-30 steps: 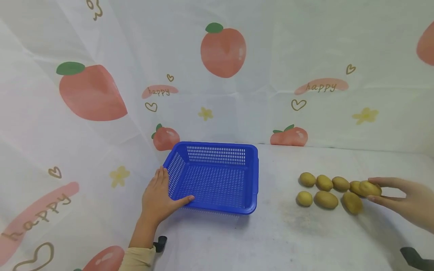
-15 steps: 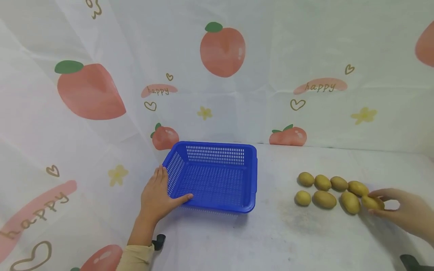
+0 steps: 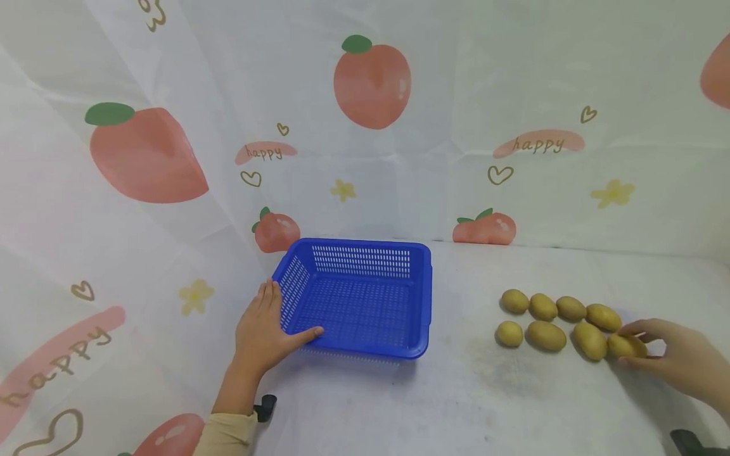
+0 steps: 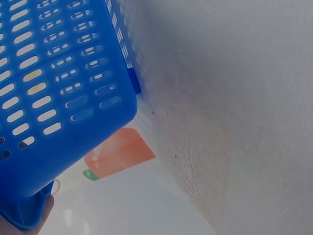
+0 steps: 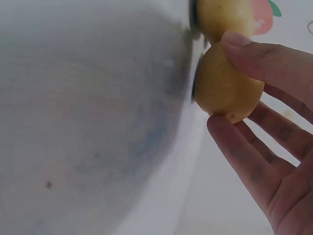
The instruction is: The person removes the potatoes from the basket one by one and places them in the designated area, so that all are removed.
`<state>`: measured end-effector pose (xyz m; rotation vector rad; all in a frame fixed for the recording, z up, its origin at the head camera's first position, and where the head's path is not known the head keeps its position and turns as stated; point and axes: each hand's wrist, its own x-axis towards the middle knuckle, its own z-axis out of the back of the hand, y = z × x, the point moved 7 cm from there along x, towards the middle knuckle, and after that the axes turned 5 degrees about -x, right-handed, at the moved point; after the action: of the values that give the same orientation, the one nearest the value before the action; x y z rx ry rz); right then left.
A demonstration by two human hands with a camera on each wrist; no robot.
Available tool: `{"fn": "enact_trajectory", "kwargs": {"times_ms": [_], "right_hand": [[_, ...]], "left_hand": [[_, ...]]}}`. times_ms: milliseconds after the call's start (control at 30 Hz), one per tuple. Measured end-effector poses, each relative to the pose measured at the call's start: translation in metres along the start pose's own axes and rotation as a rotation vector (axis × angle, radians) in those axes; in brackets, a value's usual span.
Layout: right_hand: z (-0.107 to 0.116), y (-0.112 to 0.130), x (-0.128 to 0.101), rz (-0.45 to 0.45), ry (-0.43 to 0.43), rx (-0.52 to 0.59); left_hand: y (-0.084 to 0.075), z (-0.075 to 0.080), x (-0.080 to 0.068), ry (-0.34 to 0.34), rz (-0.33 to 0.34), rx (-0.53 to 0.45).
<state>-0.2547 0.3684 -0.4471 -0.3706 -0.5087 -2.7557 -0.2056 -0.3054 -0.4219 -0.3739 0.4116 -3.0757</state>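
At the right, my right hand (image 3: 681, 358) pinches a yellow potato (image 3: 626, 346) between thumb and fingertips, at the near end of the front row. The right wrist view has this potato (image 5: 225, 88) touching its neighbour, the thumb across one side. Several more potatoes (image 3: 546, 335) lie in two short rows to the left. On the left, my left hand (image 3: 263, 335) rests at the near left corner of a blue perforated plastic basket (image 3: 423, 304), fingers straight along its left side, thumb over the front rim. The basket contains nothing.
A white cloth printed with peaches (image 3: 373, 85) hangs behind and to the left. The tabletop (image 3: 456, 392) is white with faint stains. Dark wrist-camera mounts (image 3: 266, 408) show beside both wrists.
My right hand has moved nearer and down, bringing its potato from over the back row to the end of the front row. My left hand stays at the basket corner.
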Motion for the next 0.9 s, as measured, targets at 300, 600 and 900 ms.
{"fn": "enact_trajectory", "kwargs": {"times_ms": [300,600,900], "right_hand": [[-0.008,0.000,0.001,-0.027,0.056,0.000],[-0.016,0.001,0.000,-0.029,0.099,0.003],[-0.008,0.004,0.006,0.022,0.083,-0.033]], "left_hand": [[0.001,-0.002,-0.001,-0.002,0.005,0.003],[0.003,-0.003,-0.002,0.011,0.013,0.006],[-0.001,0.001,0.008,0.025,0.025,-0.063]]}}
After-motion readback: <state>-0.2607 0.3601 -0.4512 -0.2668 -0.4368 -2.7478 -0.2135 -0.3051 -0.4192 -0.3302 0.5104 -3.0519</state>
